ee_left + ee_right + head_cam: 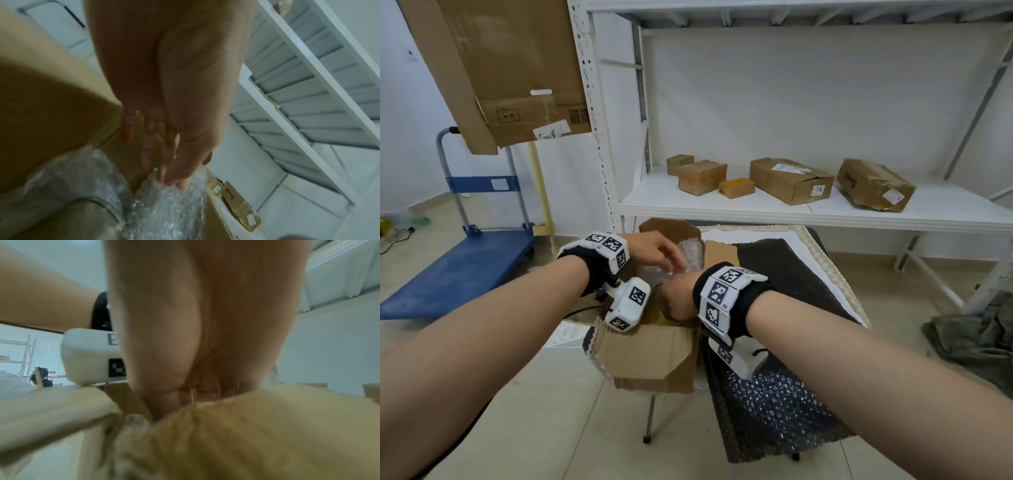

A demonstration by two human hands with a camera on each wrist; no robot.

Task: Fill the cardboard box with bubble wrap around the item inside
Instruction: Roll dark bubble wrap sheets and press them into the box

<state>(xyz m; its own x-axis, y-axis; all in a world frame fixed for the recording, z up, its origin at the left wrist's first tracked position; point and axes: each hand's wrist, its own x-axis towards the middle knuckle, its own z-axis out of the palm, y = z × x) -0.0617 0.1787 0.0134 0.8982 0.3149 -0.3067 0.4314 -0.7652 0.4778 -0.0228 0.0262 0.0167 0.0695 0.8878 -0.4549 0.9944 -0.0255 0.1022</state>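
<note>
At the far left I see a blue platform trolley (465, 263) parked on the tiled floor; above it a large flattened cardboard sheet (510, 72) leans against the white shelving upright; in the middle the open cardboard box (654, 359) sits on the desk (822, 260), its near flap hanging over the front edge; my left hand (654, 248) reaches over the box from the left, fingers extended and loosely spread, fingertips (174, 183) touching the clear bubble wrap (690, 255) that stands against the box's far inner wall; that grip is released, pressing rather than clutching; the left wrist view shows more bubble wrap bunched down inside the box beside the cardboard wall; my right hand (676, 298) dips into the box at its right side, fingers pointing down and hidden below the rim; from the right wrist view they are blurred against something yellowish, so I cannot tell whether that grip is clenched or loose; a bit of yellow item (654, 317) shows inside the box under the hands, the wrap lying behind it; a sheet of black bubble wrap (774, 407) drapes over the desk's near right edge; on the white shelf (791, 209) behind lie several small cardboard parcels (791, 180); a grey-green cloth (976, 339) is heaped on the floor at the far right
</note>
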